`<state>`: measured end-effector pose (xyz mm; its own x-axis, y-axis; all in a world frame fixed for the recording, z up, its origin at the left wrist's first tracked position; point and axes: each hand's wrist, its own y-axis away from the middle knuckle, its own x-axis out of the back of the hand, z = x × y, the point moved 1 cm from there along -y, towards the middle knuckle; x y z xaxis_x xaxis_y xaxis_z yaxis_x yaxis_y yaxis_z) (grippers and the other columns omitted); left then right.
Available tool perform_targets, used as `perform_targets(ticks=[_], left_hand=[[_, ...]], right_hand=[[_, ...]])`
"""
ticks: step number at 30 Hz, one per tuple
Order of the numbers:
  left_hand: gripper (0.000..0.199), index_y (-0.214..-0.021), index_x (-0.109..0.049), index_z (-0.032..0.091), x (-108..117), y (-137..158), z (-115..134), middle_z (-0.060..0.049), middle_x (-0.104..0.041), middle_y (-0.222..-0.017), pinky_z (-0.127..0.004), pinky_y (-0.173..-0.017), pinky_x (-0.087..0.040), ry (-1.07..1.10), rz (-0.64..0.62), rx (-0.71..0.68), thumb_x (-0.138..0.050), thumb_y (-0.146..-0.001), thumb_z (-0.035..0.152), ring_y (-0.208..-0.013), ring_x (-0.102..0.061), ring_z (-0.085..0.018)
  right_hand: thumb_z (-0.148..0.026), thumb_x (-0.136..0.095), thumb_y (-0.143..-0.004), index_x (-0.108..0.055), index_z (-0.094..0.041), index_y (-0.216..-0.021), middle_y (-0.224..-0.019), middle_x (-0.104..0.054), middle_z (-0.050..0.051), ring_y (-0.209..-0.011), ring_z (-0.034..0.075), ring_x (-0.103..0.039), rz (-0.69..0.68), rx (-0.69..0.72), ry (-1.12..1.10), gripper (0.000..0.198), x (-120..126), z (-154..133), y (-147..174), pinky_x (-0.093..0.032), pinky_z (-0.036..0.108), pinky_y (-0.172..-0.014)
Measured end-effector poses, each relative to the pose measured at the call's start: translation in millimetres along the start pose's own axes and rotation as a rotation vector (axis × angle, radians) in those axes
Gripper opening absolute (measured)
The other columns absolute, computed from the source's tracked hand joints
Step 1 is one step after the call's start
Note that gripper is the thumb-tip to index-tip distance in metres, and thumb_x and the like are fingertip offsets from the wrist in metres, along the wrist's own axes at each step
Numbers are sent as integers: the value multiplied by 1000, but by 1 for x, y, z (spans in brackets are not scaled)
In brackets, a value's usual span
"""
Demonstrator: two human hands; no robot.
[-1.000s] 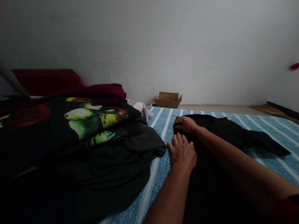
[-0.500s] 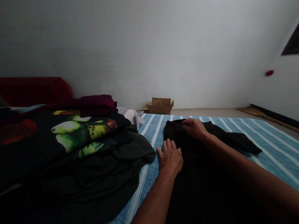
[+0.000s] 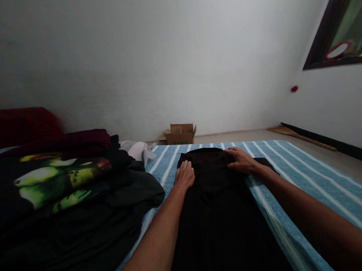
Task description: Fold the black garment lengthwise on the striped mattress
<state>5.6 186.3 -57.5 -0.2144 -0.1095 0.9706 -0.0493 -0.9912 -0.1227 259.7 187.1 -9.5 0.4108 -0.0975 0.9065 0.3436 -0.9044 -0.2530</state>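
A black garment [image 3: 220, 205] lies spread lengthwise on a blue sheet with white stripes [image 3: 302, 174]. My left hand [image 3: 185, 175] rests palm down on the garment's far left edge, fingers together. My right hand [image 3: 241, 161] presses flat on the far right edge, fingers spread. A fold of the black cloth sticks out to the right beyond my right wrist. Neither hand grips anything that I can see.
A pile of dark clothes [image 3: 81, 195] with a green print [image 3: 51, 181] fills the left side, with maroon cloth [image 3: 64, 140] and a white piece [image 3: 136, 149] behind. A small cardboard box [image 3: 181, 134] stands by the wall. A dark-framed window [image 3: 338, 32] is at upper right.
The view swung to the right. My left hand slid up to the garment's far left edge, my right hand moved to its far right edge, and the sleeve out to the right now lies mostly tucked in.
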Motion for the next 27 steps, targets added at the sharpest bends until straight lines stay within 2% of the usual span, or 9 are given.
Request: perform_targets(ticks=[4, 8, 12, 16, 19, 21, 22, 24, 27], left_hand=[[51, -139, -28, 11, -9, -1, -4, -9, -23, -148, -37, -109, -20, -5, -41, 34, -21, -93, 32, -136, -19, -19], [52, -139, -26, 13, -8, -2, -3, -8, -21, -149, -40, -109, -18, -7, -68, 49, -20, -93, 35, -136, -17, -20], [54, -139, -27, 13, -7, -4, -2, -9, -21, -149, -41, -109, -18, -11, -73, 57, -20, -92, 38, -136, -17, -21], [55, -138, -29, 11, -7, -5, 0, -10, -23, -148, -43, -108, -19, -15, -70, 60, -20, -92, 40, -136, -18, -22], [56, -138, -29, 11, -8, -5, 0, -10, -24, -148, -42, -108, -19, -16, -59, 56, -20, -92, 41, -136, -18, -22], [56, -138, -29, 11, -8, -5, 0, -10, -24, -148, -42, -108, -19, -16, -55, 55, -20, -92, 41, -136, -18, -22], [56, -138, -28, 11, -9, -5, 1, -10, -24, -148, -42, -108, -19, -16, -53, 55, -20, -92, 41, -136, -18, -22], [56, -139, -27, 12, -9, -5, 1, -9, -24, -148, -42, -108, -19, -15, -52, 57, -19, -92, 41, -136, -18, -22], [56, -139, -27, 12, -8, -5, 1, -9, -23, -148, -43, -108, -19, -17, -51, 61, -19, -91, 41, -136, -18, -22]], right_hand=[[-32, -70, -64, -50, -16, -127, -122, -53, 12, -109, 27, -51, -58, -102, -9, 67, -17, 15, -6, -39, 35, -90], [-34, -67, -69, -51, -13, -124, -121, -55, 14, -107, 25, -53, -58, -192, 29, 61, -24, 21, 0, -41, 31, -86], [-21, -54, -77, -63, -17, -101, -98, -66, 10, -94, 25, -60, -35, -249, 131, 27, -14, 8, 18, -42, 30, -74], [-16, -46, -78, -62, -16, -94, -85, -66, 13, -82, 28, -61, 19, -268, 262, 22, 2, -15, 50, -38, 31, -63], [-27, -55, -76, -62, -17, -79, -74, -64, 9, -71, 24, -60, -50, -228, 251, 13, 15, -19, 69, -34, 28, -56], [-45, -55, -77, -61, -18, -69, -65, -61, 5, -62, 19, -58, -170, -191, 65, 29, 22, -10, 73, -34, 25, -52], [-53, -49, -80, -61, -18, -69, -63, -60, 4, -60, 18, -57, -203, -187, -39, 39, 25, -2, 72, -34, 25, -51], [-59, -36, -85, -64, -18, -81, -71, -63, 4, -64, 17, -59, -140, -271, -90, 50, 29, 17, 64, -38, 25, -55], [-54, -46, -82, -60, -16, -110, -102, -63, 11, -89, 23, -59, 33, -459, 127, 49, 22, 47, 50, -40, 27, -66]])
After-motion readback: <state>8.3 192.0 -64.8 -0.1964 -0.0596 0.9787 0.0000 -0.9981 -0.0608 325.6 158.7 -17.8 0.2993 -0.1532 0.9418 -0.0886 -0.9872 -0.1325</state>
